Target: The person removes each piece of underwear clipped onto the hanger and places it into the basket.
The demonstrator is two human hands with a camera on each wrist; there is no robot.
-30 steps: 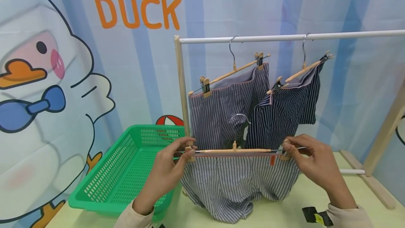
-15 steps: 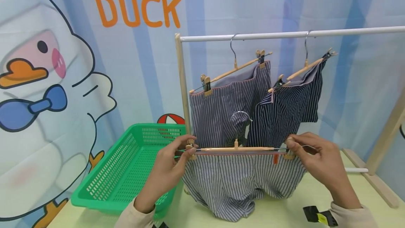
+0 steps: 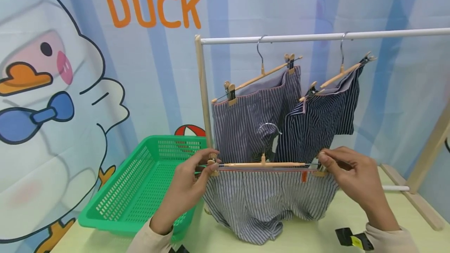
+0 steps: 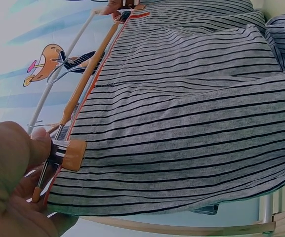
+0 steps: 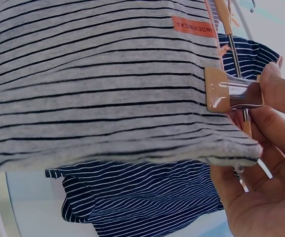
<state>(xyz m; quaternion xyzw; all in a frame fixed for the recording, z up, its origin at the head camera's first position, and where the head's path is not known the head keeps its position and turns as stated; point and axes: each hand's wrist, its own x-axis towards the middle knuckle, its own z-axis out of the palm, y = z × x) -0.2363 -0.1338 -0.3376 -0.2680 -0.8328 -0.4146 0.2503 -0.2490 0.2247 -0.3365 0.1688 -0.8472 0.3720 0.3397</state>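
Note:
Grey-and-white striped boxer shorts [image 3: 267, 198] hang from a clip hanger [image 3: 253, 164] held low in front of the rack. My left hand [image 3: 186, 190] pinches the clip at the hanger's left end; in the left wrist view that clip [image 4: 73, 154] bites the red-edged waistband. At the other end my right hand [image 3: 356, 180] pinches the second clip [image 5: 219, 90], which also sits on the waistband beside an orange label [image 5: 194, 25]. The hanger's metal hook [image 3: 268, 125] points up, apart from the rail. The lower edge of the shorts bunches near the table.
Behind, a white rail [image 3: 309, 37] on wooden posts carries two clip hangers with grey-blue striped shorts [image 3: 246, 128] and navy striped shorts [image 3: 313, 128], both tilted. A green basket [image 3: 105, 221] stands at the left on the pale yellow table [image 3: 302, 237], before a duck-print curtain.
Both hands keep their pinch on the hanger's clips, and the shorts stay nearly in place. The head view has shifted slightly.

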